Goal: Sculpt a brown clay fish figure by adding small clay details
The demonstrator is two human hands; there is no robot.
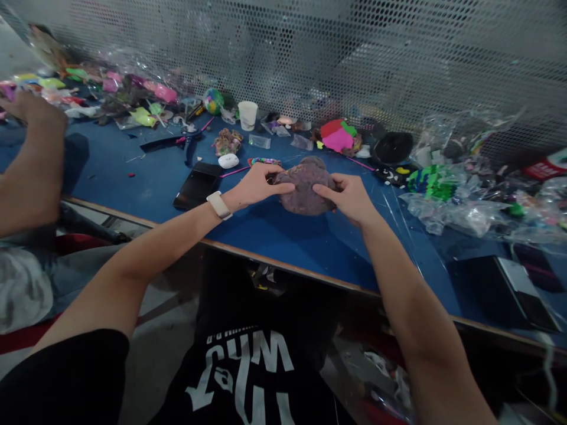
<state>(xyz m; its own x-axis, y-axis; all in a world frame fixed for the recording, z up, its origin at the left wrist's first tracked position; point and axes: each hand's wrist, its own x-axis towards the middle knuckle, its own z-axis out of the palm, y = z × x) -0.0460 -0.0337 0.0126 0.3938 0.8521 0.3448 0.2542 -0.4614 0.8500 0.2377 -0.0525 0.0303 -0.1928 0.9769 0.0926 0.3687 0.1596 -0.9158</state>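
Note:
A lumpy grey-brown clay piece [305, 190] is held just above the blue table [283, 239], between my two hands. My left hand [261, 184] grips its left side, thumb on the near face and fingers curled behind. On the right side my right hand [345, 195] holds it the same way, its thumb pressed on the face. The fingertips behind the piece are hidden. Beyond my left hand lies a thin multicoloured strip [264, 161]. A black phone [198, 186] and a white oval case [228, 161] rest to the left.
Along the perforated metal panel [283, 47] stand a white cup [247, 115], a pink and red clay piece [339, 137] and a black round dish [393, 147]. Plastic bags [469, 206] and a dark box [491, 289] lie right. Another person's arm [38, 159] reaches in left.

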